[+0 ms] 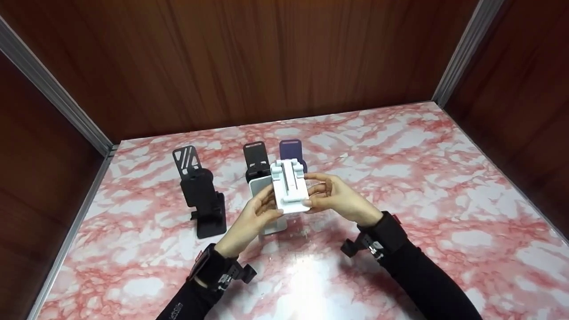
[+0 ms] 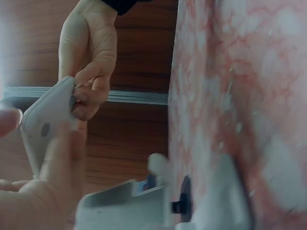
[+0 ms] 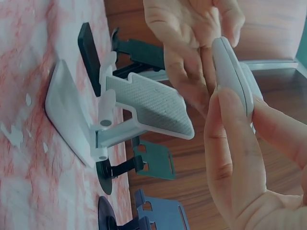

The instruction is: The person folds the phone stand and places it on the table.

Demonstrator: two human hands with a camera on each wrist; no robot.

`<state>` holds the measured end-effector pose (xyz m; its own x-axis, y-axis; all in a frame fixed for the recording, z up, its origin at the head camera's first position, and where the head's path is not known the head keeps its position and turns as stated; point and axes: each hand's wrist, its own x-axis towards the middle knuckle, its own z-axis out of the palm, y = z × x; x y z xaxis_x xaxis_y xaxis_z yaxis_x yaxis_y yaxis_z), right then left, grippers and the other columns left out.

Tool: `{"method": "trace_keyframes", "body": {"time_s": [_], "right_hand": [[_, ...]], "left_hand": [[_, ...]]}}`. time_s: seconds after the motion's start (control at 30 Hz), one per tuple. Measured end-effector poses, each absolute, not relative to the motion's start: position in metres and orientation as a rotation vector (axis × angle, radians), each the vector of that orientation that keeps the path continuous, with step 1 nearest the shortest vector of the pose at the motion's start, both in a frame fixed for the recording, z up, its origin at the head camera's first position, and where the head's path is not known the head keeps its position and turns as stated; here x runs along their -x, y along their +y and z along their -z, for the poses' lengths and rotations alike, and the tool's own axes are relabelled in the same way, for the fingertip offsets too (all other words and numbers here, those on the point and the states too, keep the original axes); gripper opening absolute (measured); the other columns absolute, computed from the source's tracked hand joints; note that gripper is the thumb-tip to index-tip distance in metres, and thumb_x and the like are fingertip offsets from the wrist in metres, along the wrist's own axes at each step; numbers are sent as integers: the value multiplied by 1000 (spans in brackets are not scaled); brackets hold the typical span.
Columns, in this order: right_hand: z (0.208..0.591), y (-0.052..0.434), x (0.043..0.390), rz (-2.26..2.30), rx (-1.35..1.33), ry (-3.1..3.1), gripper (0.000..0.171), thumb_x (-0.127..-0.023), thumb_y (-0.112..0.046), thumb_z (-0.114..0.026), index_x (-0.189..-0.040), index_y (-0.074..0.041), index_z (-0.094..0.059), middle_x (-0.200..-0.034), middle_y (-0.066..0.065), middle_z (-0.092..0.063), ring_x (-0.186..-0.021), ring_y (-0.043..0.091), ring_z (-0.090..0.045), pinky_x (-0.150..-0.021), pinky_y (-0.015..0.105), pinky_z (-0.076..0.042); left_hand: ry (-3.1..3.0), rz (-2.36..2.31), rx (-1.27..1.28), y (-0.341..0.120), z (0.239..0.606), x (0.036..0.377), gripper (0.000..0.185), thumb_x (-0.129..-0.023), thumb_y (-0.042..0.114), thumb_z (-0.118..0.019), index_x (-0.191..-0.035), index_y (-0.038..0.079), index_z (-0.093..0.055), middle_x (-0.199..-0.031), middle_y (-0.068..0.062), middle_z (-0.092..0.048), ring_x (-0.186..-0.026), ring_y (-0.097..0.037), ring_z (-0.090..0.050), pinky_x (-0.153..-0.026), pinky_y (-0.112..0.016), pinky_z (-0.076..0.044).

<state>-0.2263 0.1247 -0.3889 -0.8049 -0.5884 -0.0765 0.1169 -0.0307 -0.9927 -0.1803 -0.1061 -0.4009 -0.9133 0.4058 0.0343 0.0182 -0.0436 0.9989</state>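
Observation:
Both hands hold up a white folded phone stand (image 1: 290, 186) above the table. My right hand (image 1: 341, 199) pinches its right edge, the thumb on the front face and the fingers behind. At the lower left corner is my left hand (image 1: 254, 216), its thumb at the edge and its fingers on the underside, blurred in the left wrist view. The flat base, with a round grey spot (image 2: 45, 129), faces the left wrist camera. Just behind the hands stands an unfolded white phone stand (image 3: 148, 103), partly hidden in the head view.
A black phone stand (image 1: 202, 195) rises on the left. Farther back are another black stand (image 1: 256, 155) and a purple one (image 1: 290, 149), both partly covered by the white stands. The red-and-white marbled table (image 1: 444, 191) meets wooden walls (image 1: 275, 62) at the back and sides.

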Motion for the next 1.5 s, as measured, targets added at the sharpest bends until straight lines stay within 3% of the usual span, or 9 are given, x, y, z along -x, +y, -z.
{"method": "trace_keyframes", "body": {"time_s": [0.33, 0.57, 0.63, 0.83, 1.0, 1.23, 1.5], "right_hand": [[385, 126, 225, 1897, 489, 1770, 72, -80, 4, -65, -142, -1, -28, -98, 10, -60, -86, 19, -64, -82, 42, -55], [385, 128, 228, 1911, 480, 1747, 73, -80, 5, -64, -143, -1, -27, -96, 9, -61, -85, 19, -64, -81, 38, -56], [385, 129, 229, 1916, 488, 1745, 73, -80, 5, -64, -143, -1, -27, -96, 9, -62, -86, 20, -65, -81, 38, -56], [384, 139, 235, 1924, 498, 1784, 72, -81, 3, -64, -143, -3, -27, -100, 9, -64, -88, 20, -66, -84, 43, -54], [385, 152, 239, 1933, 453, 1819, 73, -82, 3, -64, -143, -1, -26, -102, 9, -66, -90, 20, -66, -83, 39, -55], [389, 177, 247, 1947, 404, 1847, 73, -83, 2, -63, -145, 0, -23, -102, 8, -67, -89, 18, -67, -81, 33, -56], [394, 210, 256, 1921, 364, 1924, 73, -84, 0, -63, -144, 1, -22, -102, 8, -66, -90, 17, -66, -83, 35, -55]], "left_hand": [[2385, -1865, -630, -114, 392, 174, 82, -87, 9, -61, -150, 19, -9, -155, -7, -16, -142, -26, -20, -115, -44, -21], [2753, -1683, -602, -126, 390, 177, 82, -85, 20, -65, -149, 18, -14, -156, -3, -12, -143, -28, -10, -113, -60, -10], [2827, -1642, -600, -130, 390, 180, 81, -85, 21, -64, -149, 17, -14, -156, -5, -10, -144, -28, -8, -114, -59, -8], [2987, -1552, -651, -137, 391, 187, 82, -85, 19, -64, -149, 10, -14, -156, -8, -10, -144, -27, -8, -117, -50, -8], [2967, -1564, -635, -140, 395, 192, 81, -85, 18, -63, -148, 7, -14, -156, -11, -11, -144, -28, -8, -117, -49, -8], [2910, -1609, -591, -143, 397, 197, 79, -85, 15, -63, -148, 8, -16, -155, -14, -15, -143, -30, -11, -117, -50, -10], [2861, -1623, -554, -143, 397, 197, 79, -85, 16, -62, -149, 11, -16, -155, -13, -15, -143, -28, -12, -116, -53, -11]]}}
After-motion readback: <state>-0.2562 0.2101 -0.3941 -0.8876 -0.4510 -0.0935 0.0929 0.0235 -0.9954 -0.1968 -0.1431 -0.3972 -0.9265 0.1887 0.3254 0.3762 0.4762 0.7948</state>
